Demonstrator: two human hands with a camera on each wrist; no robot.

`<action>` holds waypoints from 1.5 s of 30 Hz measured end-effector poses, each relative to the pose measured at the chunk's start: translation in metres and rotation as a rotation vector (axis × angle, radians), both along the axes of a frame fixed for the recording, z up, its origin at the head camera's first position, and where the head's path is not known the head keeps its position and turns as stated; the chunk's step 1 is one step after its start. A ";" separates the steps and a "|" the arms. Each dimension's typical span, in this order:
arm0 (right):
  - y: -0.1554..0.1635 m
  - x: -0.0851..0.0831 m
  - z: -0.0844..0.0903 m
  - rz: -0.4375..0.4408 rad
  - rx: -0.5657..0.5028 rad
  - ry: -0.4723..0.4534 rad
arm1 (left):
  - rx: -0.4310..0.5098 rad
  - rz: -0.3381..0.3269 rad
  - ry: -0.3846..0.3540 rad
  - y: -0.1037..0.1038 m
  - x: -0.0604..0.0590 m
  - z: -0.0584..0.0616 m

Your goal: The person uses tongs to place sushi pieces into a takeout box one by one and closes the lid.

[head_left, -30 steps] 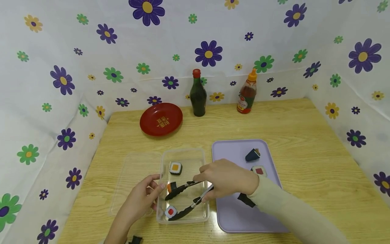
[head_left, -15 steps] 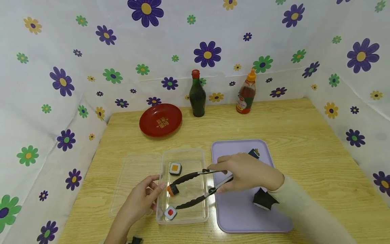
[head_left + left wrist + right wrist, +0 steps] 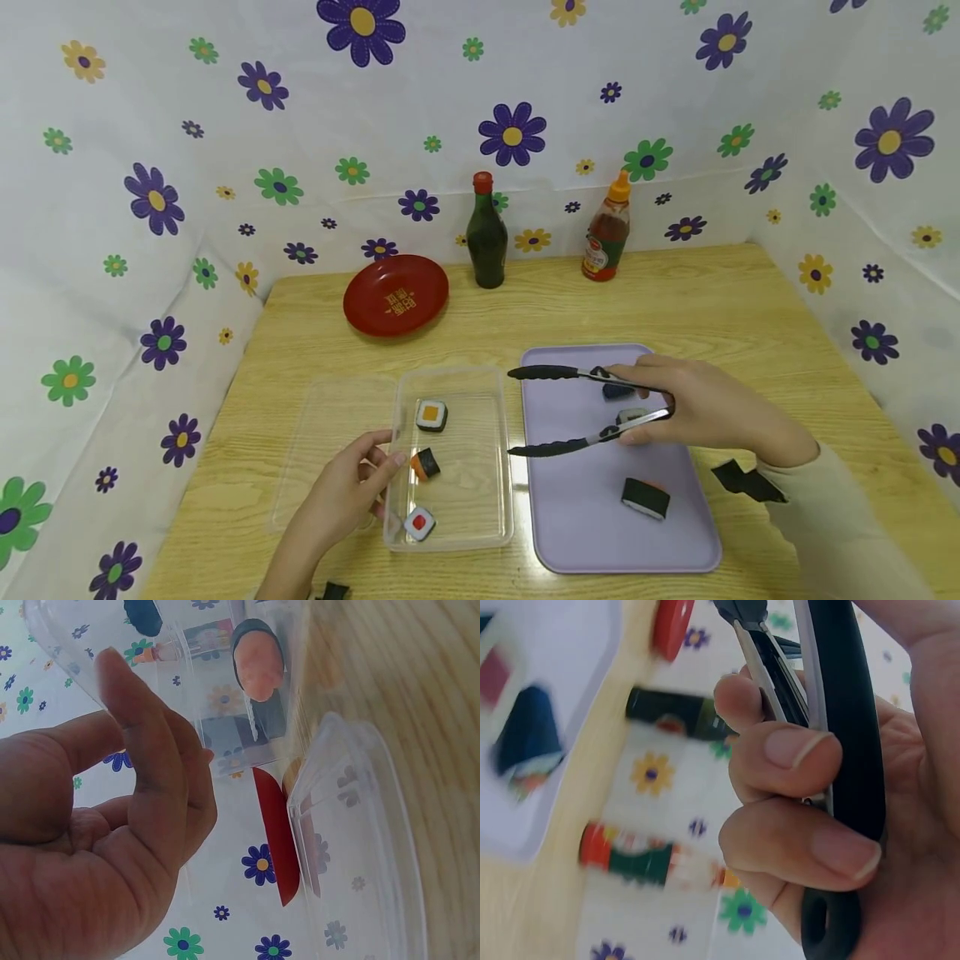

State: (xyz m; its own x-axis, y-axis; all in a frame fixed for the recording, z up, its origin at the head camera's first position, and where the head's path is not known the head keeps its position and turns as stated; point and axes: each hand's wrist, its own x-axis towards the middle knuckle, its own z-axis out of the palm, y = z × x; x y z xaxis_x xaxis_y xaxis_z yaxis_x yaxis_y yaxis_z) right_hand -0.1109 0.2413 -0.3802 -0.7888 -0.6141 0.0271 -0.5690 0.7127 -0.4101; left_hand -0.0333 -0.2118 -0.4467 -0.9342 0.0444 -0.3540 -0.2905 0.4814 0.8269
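Head view, nearest first: the left hand rests with relaxed fingers against the near-left wall of the clear plastic box, holding nothing. Inside the box sit three sushi pieces: a red-centred one in the near corner, an orange-tipped roll in the middle, a yellow-centred one at the back. The clear lid lies flat just left of the box.

Right of it is the purple tray, with a dark roll near its front and two more pieces mostly hidden behind the right hand. That hand's fingers are wrapped round the black tongs, tips spread wide over the tray's left side, gripping nothing. The right wrist view shows what the head view can't: curled fingers clamped on the handle.

Plenty of bare counter behind the tray. At the back: red plate, dark bottle, sauce bottle.
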 end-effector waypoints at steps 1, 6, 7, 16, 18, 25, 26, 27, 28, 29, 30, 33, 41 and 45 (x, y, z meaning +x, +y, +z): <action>0.007 0.001 0.000 -0.026 0.003 -0.006 | -0.001 -0.001 -0.001 0.000 0.000 0.000; 0.037 0.007 -0.006 -0.121 0.008 -0.002 | -0.016 0.005 -0.003 0.000 0.001 -0.001; 0.043 0.008 -0.007 -0.133 0.003 0.007 | -0.020 0.006 -0.002 -0.001 0.001 -0.001; 0.088 0.015 -0.024 -0.240 -0.012 0.030 | -0.016 -0.014 0.006 -0.002 0.000 -0.001; 0.094 0.013 -0.028 -0.257 -0.009 0.028 | -0.019 -0.012 0.005 -0.002 0.000 -0.001; 0.107 0.006 -0.040 -0.278 -0.003 0.037 | -0.026 0.001 0.001 0.000 0.000 0.000; 0.108 0.005 -0.041 -0.280 0.000 0.038 | -0.027 0.001 0.001 0.000 0.000 0.001; 0.109 0.005 -0.042 -0.280 0.002 0.043 | -0.028 0.001 0.001 0.000 0.000 0.001; 0.110 0.004 -0.043 -0.280 0.004 0.047 | -0.027 0.001 0.001 0.000 0.000 0.001; 0.110 0.004 -0.044 -0.281 0.009 0.051 | -0.027 0.000 0.002 0.000 0.001 0.001; 0.110 0.003 -0.045 -0.282 0.010 0.052 | -0.027 0.000 0.003 -0.001 0.001 0.001; 0.111 0.002 -0.047 -0.287 0.018 0.055 | -0.026 0.000 0.002 -0.001 0.001 0.001; 0.114 0.001 -0.052 -0.290 -0.005 0.036 | -0.030 -0.013 0.008 -0.002 0.001 0.001; 0.116 0.001 -0.054 -0.288 -0.043 0.007 | -0.022 -0.015 0.012 -0.002 0.001 0.001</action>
